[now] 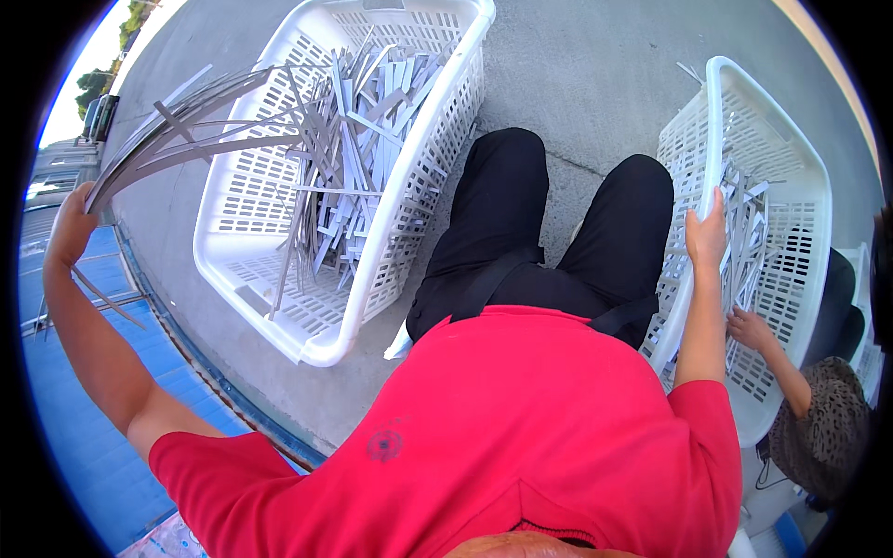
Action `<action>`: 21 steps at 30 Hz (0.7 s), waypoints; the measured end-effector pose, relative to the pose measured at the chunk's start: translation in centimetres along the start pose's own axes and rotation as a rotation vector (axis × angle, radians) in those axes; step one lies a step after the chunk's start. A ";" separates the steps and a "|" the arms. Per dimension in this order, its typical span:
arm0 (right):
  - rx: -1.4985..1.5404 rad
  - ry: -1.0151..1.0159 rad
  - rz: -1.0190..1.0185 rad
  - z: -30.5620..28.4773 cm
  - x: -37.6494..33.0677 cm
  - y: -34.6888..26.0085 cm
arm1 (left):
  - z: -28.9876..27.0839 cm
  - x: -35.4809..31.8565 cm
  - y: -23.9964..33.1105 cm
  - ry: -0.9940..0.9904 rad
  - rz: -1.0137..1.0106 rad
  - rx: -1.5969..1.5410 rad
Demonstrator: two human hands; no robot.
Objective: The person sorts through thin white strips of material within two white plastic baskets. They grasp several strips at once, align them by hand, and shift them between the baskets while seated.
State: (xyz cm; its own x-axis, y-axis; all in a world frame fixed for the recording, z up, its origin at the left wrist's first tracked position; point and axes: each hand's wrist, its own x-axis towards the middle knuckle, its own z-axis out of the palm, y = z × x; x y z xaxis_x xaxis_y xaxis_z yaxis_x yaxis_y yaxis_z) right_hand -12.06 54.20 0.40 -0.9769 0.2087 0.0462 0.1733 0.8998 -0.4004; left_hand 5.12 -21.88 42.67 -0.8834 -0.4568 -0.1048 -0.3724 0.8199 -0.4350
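Red shirt (pixel 521 437); grey strips (pixel 186 126) in left hand (pixel 73 228) grip.

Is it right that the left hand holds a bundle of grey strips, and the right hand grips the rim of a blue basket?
Not quite: in the head view the basket is white, not blue. The left hand does hold grey strips, and the right hand grips its rim.

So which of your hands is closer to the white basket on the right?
Right. The right hand grips the rim of that basket; the left hand holds grey strips far off.
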 end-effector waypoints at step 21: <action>-0.033 0.000 0.092 0.3 0.3 1.0 | 25.7 -0.4 30.1 -0.286 0.128 -0.107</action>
State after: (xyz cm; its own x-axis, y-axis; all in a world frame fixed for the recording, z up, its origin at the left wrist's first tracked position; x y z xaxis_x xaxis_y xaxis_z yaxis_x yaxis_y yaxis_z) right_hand -12.25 55.08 -0.28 -0.9567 0.2910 0.0104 0.2663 0.8888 -0.3729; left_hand 1.62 -5.92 6.67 -0.8147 -0.4139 -0.4062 -0.3050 0.9015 -0.3070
